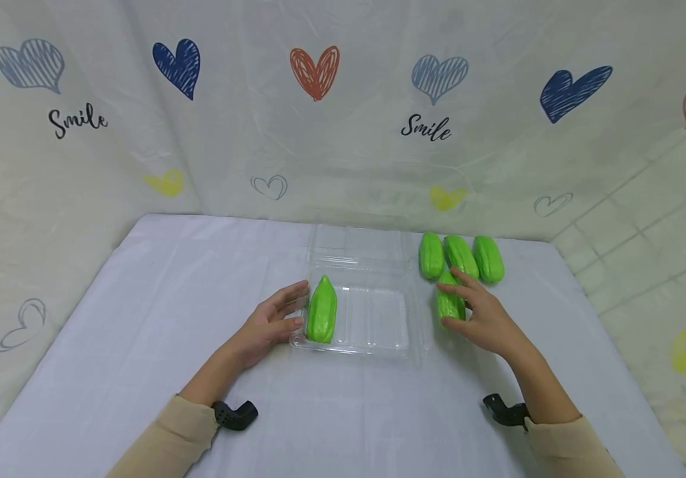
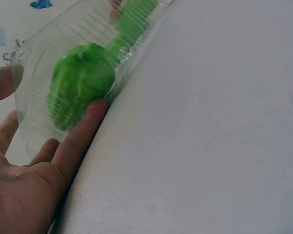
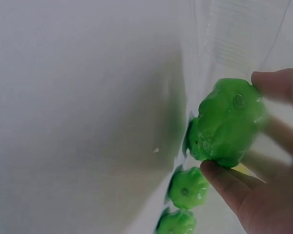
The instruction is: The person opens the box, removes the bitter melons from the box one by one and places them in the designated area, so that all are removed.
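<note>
A clear plastic clamshell box (image 1: 372, 318) lies with its lid (image 1: 357, 247) folded back, and one bright green ridged gourd (image 1: 321, 311) stands lengthwise along its left side. My left hand (image 1: 272, 325) rests against the box's left wall, fingers extended; in the left wrist view, fingertips touch the clear plastic beside the gourd (image 2: 80, 85). Just right of the box, my right hand (image 1: 486, 317) pinches a second green gourd (image 1: 450, 302) between thumb and fingers. In the right wrist view its knobbly end (image 3: 229, 122) faces the camera, above the table.
Three more green gourds (image 1: 461, 256) lie in a row at the back right, beyond the right hand. The white-covered table (image 1: 343, 405) meets a hanging cloth (image 1: 354, 146) printed with hearts at its back edge. Each wrist wears a black camera mount (image 1: 236, 415).
</note>
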`<control>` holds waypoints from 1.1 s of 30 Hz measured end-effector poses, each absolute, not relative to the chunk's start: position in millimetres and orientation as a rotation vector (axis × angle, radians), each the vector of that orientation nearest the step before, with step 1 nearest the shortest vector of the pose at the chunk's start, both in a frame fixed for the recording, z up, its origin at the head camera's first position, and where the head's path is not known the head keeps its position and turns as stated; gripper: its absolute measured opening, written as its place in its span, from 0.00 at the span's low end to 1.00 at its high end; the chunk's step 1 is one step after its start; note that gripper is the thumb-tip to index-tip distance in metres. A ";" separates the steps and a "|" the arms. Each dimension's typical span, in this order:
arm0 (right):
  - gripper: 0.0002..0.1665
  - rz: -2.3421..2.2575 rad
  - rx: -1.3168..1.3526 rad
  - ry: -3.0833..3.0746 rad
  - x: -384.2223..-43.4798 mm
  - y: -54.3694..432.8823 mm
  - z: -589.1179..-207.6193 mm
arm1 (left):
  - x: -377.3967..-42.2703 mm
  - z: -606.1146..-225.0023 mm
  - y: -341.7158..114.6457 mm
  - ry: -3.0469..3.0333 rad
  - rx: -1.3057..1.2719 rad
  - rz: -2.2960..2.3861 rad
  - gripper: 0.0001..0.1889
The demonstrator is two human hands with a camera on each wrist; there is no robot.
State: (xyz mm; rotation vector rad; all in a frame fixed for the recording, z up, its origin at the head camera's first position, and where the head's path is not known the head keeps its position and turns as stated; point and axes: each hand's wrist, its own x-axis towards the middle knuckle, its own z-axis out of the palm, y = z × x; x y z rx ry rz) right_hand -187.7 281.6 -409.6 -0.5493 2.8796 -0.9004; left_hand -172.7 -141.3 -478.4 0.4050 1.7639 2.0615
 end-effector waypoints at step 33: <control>0.37 -0.829 -0.511 2.858 -194.9 287.3 -414.5 | -172.4 -478.5 -141.7 1.744 0.413 2.076 0.37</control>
